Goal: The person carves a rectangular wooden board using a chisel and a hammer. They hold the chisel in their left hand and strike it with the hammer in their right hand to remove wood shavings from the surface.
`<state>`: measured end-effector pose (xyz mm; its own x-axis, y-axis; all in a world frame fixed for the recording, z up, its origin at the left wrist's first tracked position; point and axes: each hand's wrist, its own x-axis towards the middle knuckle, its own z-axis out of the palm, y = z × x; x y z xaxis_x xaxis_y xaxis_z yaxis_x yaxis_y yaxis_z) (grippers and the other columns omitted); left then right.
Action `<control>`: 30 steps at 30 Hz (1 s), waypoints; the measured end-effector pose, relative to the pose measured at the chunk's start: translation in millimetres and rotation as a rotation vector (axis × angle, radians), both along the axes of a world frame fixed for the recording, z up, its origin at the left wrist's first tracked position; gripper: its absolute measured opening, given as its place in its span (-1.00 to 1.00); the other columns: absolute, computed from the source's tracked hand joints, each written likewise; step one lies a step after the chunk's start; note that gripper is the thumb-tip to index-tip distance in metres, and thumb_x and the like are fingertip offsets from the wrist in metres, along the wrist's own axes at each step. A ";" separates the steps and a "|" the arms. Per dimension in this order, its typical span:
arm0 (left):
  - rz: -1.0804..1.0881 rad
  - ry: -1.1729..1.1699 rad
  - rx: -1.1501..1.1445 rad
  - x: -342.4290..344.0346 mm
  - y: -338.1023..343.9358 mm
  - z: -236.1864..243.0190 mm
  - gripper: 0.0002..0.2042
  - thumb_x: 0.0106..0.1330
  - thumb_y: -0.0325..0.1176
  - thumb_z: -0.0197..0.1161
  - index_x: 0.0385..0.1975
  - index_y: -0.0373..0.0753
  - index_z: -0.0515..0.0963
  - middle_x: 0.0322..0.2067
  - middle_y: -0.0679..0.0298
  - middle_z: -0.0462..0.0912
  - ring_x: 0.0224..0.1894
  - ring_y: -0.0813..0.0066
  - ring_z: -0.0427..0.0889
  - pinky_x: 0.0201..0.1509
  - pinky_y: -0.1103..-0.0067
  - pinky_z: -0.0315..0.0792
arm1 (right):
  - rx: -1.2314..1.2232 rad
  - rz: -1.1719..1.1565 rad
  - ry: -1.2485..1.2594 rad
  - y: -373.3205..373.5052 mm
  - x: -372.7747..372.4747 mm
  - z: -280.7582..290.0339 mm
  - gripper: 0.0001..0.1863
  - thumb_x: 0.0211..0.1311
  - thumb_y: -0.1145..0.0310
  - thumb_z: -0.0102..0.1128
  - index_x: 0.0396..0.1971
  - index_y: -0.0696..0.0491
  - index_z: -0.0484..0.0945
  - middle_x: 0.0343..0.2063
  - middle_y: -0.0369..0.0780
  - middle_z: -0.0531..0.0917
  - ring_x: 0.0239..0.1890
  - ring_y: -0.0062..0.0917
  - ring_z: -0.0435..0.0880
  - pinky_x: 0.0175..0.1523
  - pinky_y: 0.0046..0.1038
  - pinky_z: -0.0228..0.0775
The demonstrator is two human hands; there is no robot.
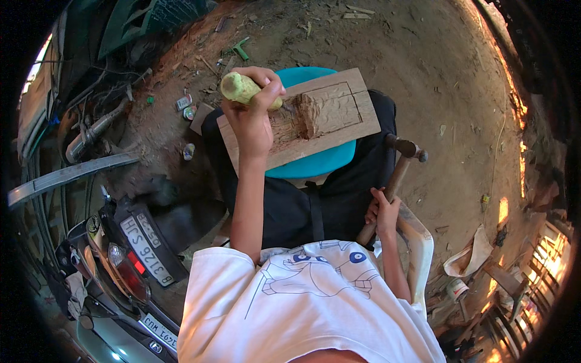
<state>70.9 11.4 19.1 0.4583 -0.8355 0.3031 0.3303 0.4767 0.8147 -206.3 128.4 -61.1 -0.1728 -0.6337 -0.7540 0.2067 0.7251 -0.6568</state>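
Left hand: closed around the pale yellow, thick handle of a chisel [241, 89], the hand [255, 115] raised over the board's left part.
Chisel blade: thin, mostly hidden, pointing right toward the rough hollow; whether its tip touches the wood, I cannot tell.
Right hand: fingers wrapped around the wooden handle of a hammer [396, 176], the hand [384, 213] low beside the right thigh.
Hammer head: metal, at the handle's upper end, near the right knee.
Board: the wooden board [368, 121] lies slanted across a turquoise support [302, 74] between the knees.
Carving: a ragged brown hollow [310, 115] near the middle, a dark drawn outline to its right.
Seat: a white chair [422, 248], its arm beside the right forearm.
Ground: bare dirt [448, 169]; a motorbike [130, 266] at left.
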 end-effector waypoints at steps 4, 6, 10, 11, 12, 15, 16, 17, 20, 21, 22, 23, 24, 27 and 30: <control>0.003 -0.095 0.009 9.9 -8.0 -2.0 -0.88 0.03 -0.56 0.27 -0.50 -0.26 0.45 -0.49 0.25 0.54 -0.43 0.55 0.51 -0.29 0.59 0.43 | -0.010 0.037 -0.017 -1.4 0.7 2.3 -0.78 0.13 0.34 0.19 -0.55 0.04 0.32 -0.84 -0.35 0.24 -0.89 -0.63 0.18 -0.80 -0.51 0.03; 0.016 -0.113 0.040 11.4 -7.5 0.3 -0.88 0.05 -0.55 0.29 -0.53 -0.25 0.45 -0.52 0.25 0.56 -0.45 0.57 0.52 -0.31 0.60 0.43 | 0.009 -0.026 0.011 -2.0 4.5 5.8 -0.78 0.12 0.34 0.18 -0.54 0.04 0.32 -0.84 -0.35 0.24 -0.89 -0.63 0.18 -0.80 -0.51 0.04; 0.075 -0.316 0.112 17.4 -5.2 3.0 -0.84 0.08 -0.52 0.34 -0.60 -0.24 0.45 -0.55 0.27 0.59 -0.50 0.60 0.54 -0.35 0.61 0.44 | 0.049 0.003 -0.021 -3.0 -3.0 -3.1 -0.79 0.11 0.35 0.19 -0.48 0.04 0.32 -0.83 -0.36 0.23 -0.89 -0.64 0.17 -0.80 -0.52 0.05; 0.104 -0.371 0.119 20.1 -3.9 0.2 -0.82 0.07 -0.50 0.36 -0.62 -0.24 0.45 -0.55 0.27 0.59 -0.50 0.60 0.55 -0.36 0.61 0.44 | 0.049 -0.002 -0.021 -2.6 -2.3 -2.7 -0.79 0.10 0.35 0.20 -0.47 0.04 0.32 -0.83 -0.36 0.23 -0.89 -0.64 0.17 -0.80 -0.52 0.05; 0.133 -0.425 0.123 23.2 -3.2 -4.0 -0.80 0.06 -0.49 0.38 -0.63 -0.24 0.44 -0.55 0.27 0.60 -0.50 0.60 0.56 -0.37 0.61 0.44 | 0.047 -0.009 -0.020 -3.7 -0.4 1.8 -0.79 0.10 0.35 0.20 -0.47 0.04 0.32 -0.83 -0.36 0.23 -0.89 -0.64 0.17 -0.80 -0.52 0.05; 0.183 -0.494 0.108 32.1 -0.1 -7.3 -0.76 0.03 -0.45 0.43 -0.64 -0.24 0.42 -0.53 0.26 0.61 -0.50 0.58 0.57 -0.39 0.64 0.44 | 0.041 -0.008 -0.019 -4.2 0.4 2.9 -0.79 0.10 0.35 0.19 -0.46 0.04 0.32 -0.82 -0.36 0.23 -0.89 -0.64 0.16 -0.80 -0.52 0.06; 0.196 -0.502 0.099 35.3 1.1 -7.2 -0.75 0.02 -0.43 0.44 -0.63 -0.24 0.42 -0.52 0.25 0.62 -0.51 0.58 0.58 -0.39 0.65 0.44 | 0.039 -0.003 -0.018 -4.2 -0.7 2.1 -0.79 0.10 0.35 0.19 -0.45 0.04 0.32 -0.82 -0.36 0.23 -0.89 -0.64 0.16 -0.80 -0.51 0.06; 0.207 -0.521 0.055 38.4 0.3 -8.0 -0.74 0.02 -0.42 0.44 -0.63 -0.25 0.41 -0.53 0.25 0.62 -0.52 0.58 0.57 -0.41 0.66 0.43 | 0.039 -0.007 -0.021 -3.5 -2.1 -1.1 -0.79 0.10 0.35 0.19 -0.45 0.04 0.32 -0.83 -0.37 0.22 -0.89 -0.64 0.16 -0.80 -0.51 0.06; 0.179 -0.398 0.001 38.7 -1.4 -7.3 -0.73 0.04 -0.39 0.44 -0.61 -0.25 0.40 -0.55 0.23 0.62 -0.57 0.58 0.55 -0.47 0.67 0.42 | 0.036 -0.005 -0.042 -1.7 -6.6 -9.3 -0.80 0.11 0.35 0.18 -0.44 0.03 0.31 -0.83 -0.37 0.22 -0.89 -0.65 0.15 -0.80 -0.51 0.06; 0.128 -0.234 0.038 31.8 -0.4 -3.0 -0.73 0.05 -0.38 0.44 -0.60 -0.25 0.40 -0.56 0.23 0.62 -0.59 0.58 0.54 -0.49 0.67 0.42 | 0.037 0.004 -0.056 -1.7 -7.0 -7.3 -0.80 0.11 0.35 0.18 -0.43 0.03 0.31 -0.82 -0.37 0.22 -0.89 -0.65 0.14 -0.80 -0.51 0.06; 0.077 -0.070 0.075 29.1 0.5 -0.7 -0.73 0.06 -0.37 0.43 -0.58 -0.25 0.40 -0.58 0.23 0.62 -0.61 0.59 0.54 -0.51 0.67 0.41 | 0.039 0.014 -0.069 -2.2 -6.2 -5.5 -0.79 0.11 0.35 0.18 -0.42 0.03 0.31 -0.82 -0.37 0.22 -0.89 -0.65 0.14 -0.80 -0.52 0.05; 0.051 -0.101 0.104 33.0 2.1 -1.5 -0.74 0.08 -0.36 0.41 -0.56 -0.24 0.40 -0.58 0.24 0.61 -0.63 0.59 0.52 -0.53 0.67 0.40 | 0.041 0.009 -0.055 -2.8 -4.7 -4.2 -0.80 0.11 0.35 0.18 -0.42 0.03 0.31 -0.82 -0.37 0.22 -0.89 -0.66 0.14 -0.80 -0.52 0.05; 0.026 -0.130 0.134 38.7 4.9 -3.0 -0.75 0.10 -0.36 0.39 -0.55 -0.24 0.39 -0.59 0.25 0.61 -0.65 0.59 0.51 -0.55 0.67 0.39 | 0.042 0.005 -0.040 -3.5 -3.2 -2.2 -0.80 0.12 0.35 0.18 -0.42 0.02 0.31 -0.81 -0.37 0.23 -0.89 -0.66 0.14 -0.80 -0.52 0.05; -0.001 -0.221 0.148 46.0 9.1 -15.4 -0.78 0.17 -0.34 0.34 -0.49 -0.21 0.38 -0.59 0.30 0.56 -0.63 0.62 0.48 -0.52 0.67 0.38 | 0.035 -0.002 -0.022 -2.8 -2.6 -3.0 -0.79 0.11 0.34 0.18 -0.42 0.02 0.30 -0.82 -0.37 0.22 -0.89 -0.66 0.14 -0.80 -0.52 0.04; 0.014 -0.263 0.133 42.8 10.1 -9.6 -0.81 0.23 -0.33 0.27 -0.45 -0.21 0.38 -0.59 0.36 0.47 -0.55 0.66 0.46 -0.42 0.65 0.38 | 0.036 0.010 -0.019 -2.4 -5.7 -5.6 -0.78 0.11 0.33 0.18 -0.43 0.00 0.29 -0.83 -0.37 0.21 -0.89 -0.65 0.14 -0.80 -0.51 0.03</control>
<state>113.7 21.5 9.5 0.3904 -0.8700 0.3010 0.0939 0.3629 0.9271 -211.9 126.0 -66.6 -0.1525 -0.6076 -0.7795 0.2114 0.7504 -0.6263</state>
